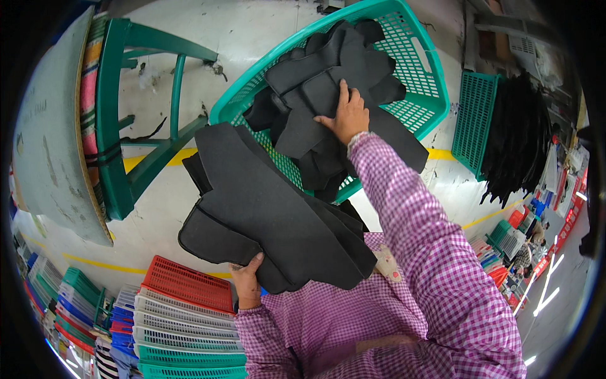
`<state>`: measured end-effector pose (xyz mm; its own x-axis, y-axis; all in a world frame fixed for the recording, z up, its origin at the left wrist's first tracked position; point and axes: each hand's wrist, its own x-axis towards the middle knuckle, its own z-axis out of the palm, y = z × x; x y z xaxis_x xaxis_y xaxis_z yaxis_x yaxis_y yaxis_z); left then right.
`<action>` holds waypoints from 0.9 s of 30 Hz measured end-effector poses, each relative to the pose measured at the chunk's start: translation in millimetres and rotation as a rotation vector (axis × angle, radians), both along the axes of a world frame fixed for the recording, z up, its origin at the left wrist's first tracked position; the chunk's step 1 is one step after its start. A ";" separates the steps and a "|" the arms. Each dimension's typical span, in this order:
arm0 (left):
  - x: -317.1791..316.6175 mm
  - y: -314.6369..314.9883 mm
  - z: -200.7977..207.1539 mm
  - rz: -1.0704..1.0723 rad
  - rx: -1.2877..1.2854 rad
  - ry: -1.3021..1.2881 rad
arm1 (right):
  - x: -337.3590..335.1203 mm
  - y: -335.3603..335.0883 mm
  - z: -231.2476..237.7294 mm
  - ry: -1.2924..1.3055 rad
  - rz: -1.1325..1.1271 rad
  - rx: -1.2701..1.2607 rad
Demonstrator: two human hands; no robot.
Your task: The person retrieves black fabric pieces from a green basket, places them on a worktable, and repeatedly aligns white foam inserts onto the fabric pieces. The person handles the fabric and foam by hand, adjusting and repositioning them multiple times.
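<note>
My left hand (248, 282) grips the lower edge of several large black cut sheet pieces (271, 208), thumb on top and fingers hidden beneath. The pieces look smooth and matte, with curved outlines, and lie overlapped in front of my body. Ahead of them a green plastic basket (435, 88) holds a loose heap of similar black pieces (322, 88), some with dark edges. My right hand (351, 117) rests on this heap, fingers spread and thumb apart, not closed on any piece. The held pieces partly cover the basket's near left side.
A green metal-framed stool (117, 126) stands at left, beside a grey board (50, 120). Stacked red, white and green baskets (189, 316) are at lower left. On the right, black strips (521, 132) hang from another green basket (475, 120). Yellow lines (442, 155) mark the pale floor.
</note>
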<state>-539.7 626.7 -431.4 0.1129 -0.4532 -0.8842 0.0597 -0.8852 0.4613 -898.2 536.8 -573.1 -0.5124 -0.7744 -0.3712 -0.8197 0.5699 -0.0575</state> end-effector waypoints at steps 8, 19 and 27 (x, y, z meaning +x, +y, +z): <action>2.2 -6.4 0.7 -0.011 0.008 -0.004 | -92.4 -5.7 60.7 0.142 0.221 0.066; 7.2 -2.2 -3.0 -0.049 0.071 -0.033 | -114.4 -135.2 65.1 -0.461 -0.499 0.121; 9.8 0.8 -6.0 0.017 0.032 0.005 | -87.7 -123.5 -12.1 0.088 0.889 0.173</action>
